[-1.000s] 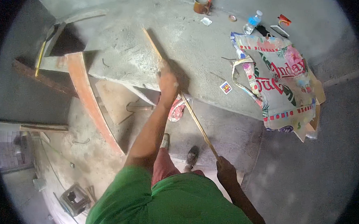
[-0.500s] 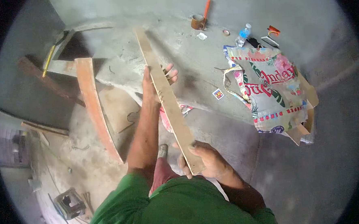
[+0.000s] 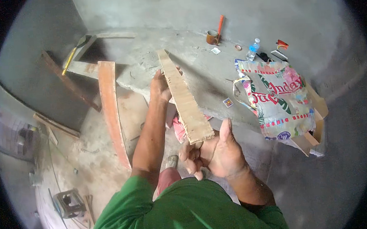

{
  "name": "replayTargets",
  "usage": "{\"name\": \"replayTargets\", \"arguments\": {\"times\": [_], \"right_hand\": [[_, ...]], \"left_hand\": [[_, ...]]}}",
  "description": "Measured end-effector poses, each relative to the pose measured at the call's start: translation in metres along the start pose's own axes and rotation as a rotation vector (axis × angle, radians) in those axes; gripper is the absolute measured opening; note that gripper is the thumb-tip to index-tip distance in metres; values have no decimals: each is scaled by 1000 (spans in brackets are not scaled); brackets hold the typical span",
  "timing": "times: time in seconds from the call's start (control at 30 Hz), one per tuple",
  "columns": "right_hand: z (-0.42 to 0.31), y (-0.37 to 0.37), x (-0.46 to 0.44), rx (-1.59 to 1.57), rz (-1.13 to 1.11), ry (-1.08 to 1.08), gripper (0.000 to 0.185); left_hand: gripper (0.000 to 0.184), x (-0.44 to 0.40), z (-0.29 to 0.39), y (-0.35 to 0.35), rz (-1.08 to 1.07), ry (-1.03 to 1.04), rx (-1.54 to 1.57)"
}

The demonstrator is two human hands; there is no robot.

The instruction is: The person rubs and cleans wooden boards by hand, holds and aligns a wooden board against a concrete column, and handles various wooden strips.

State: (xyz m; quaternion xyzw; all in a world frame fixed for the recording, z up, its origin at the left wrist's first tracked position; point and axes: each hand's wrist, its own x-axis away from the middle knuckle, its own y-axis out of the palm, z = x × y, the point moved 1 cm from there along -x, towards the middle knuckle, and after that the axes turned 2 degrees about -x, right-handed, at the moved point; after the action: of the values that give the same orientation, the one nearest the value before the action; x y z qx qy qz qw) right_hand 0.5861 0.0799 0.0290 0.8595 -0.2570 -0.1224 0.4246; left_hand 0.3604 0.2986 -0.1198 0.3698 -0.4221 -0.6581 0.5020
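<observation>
A long narrow wooden strip [image 3: 186,104] with rough, splintered edges slants across the middle, its broad face up. My left hand [image 3: 160,86] grips it around its far half, with the thumb at the left edge and fingers partly hidden beneath. At the near end, my right hand [image 3: 218,154] is turned palm up, thumb raised and fingers partly curled below the strip's end. Its palm shows bare, and the fingertips lie under or beside the end.
A curved orange-brown board [image 3: 110,106] leans at the left. On the concrete ledge [image 3: 140,48] are a brown mug [image 3: 212,37], a plastic bottle [image 3: 252,49] and a printed sack [image 3: 276,97]. A stool [image 3: 70,203] stands lower left.
The strip has turned from edge-on to broad face up, and its near end has risen. My right hand has let go of its grip there and opened its palm. The view has shifted.
</observation>
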Motion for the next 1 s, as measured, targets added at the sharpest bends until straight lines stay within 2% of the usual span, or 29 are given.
{"name": "replayTargets", "arguments": {"times": [0.03, 0.17, 0.23, 0.27, 0.37, 0.4, 0.47, 0.53, 0.6, 0.7, 0.77, 0.8, 0.87, 0.9, 0.97, 1.0], "right_hand": [[2, -3, 0, -57, -65, -61, 101], [-1, -4, 1, -39, -33, -69, 106], [-5, 5, 0, -17, 48, -54, 109], [-6, 9, 0, 5, 127, -44, 113], [-6, 11, 0, -20, 167, -47, 112], [-4, 8, 0, -18, 171, -47, 112], [0, -4, 0, -69, -23, -82, 106], [2, -10, -1, -50, -43, -62, 103], [3, -8, -1, -31, -67, -41, 101], [5, -4, 2, -58, 178, -59, 108], [11, -15, 6, -43, 258, -92, 93], [13, -21, 9, -45, 258, -92, 93], [19, -45, 20, 73, 358, -88, 69], [25, -68, 29, 57, 375, -32, 52], [43, -107, 46, 151, 423, 25, 47], [53, -124, 56, 249, 469, 79, 42]], "left_hand": [[53, 2, -1, 2, -6, -15, 54], [54, 4, -9, 12, 59, -3, 29], [61, 9, -14, 33, 263, 98, -71], [61, 10, -15, 35, 263, 98, -65], [56, 6, -15, 30, 253, 112, -77], [50, 2, -12, 18, 172, 74, -78], [44, -3, -7, 2, 89, 32, -77], [39, -5, -7, 0, -34, -43, 63], [40, -5, -8, 1, -8, -20, 41], [41, -3, -13, 6, 58, 17, -17], [42, -1, -22, 6, 99, 22, -52], [42, 2, -28, 7, 157, 13, -96], [44, 4, -41, 0, 219, 5, -140], [44, 3, -51, -16, 335, -15, -184], [47, 1, -70, -56, 512, -33, -302], [47, 9, -74, -53, 509, -36, -304]]}}
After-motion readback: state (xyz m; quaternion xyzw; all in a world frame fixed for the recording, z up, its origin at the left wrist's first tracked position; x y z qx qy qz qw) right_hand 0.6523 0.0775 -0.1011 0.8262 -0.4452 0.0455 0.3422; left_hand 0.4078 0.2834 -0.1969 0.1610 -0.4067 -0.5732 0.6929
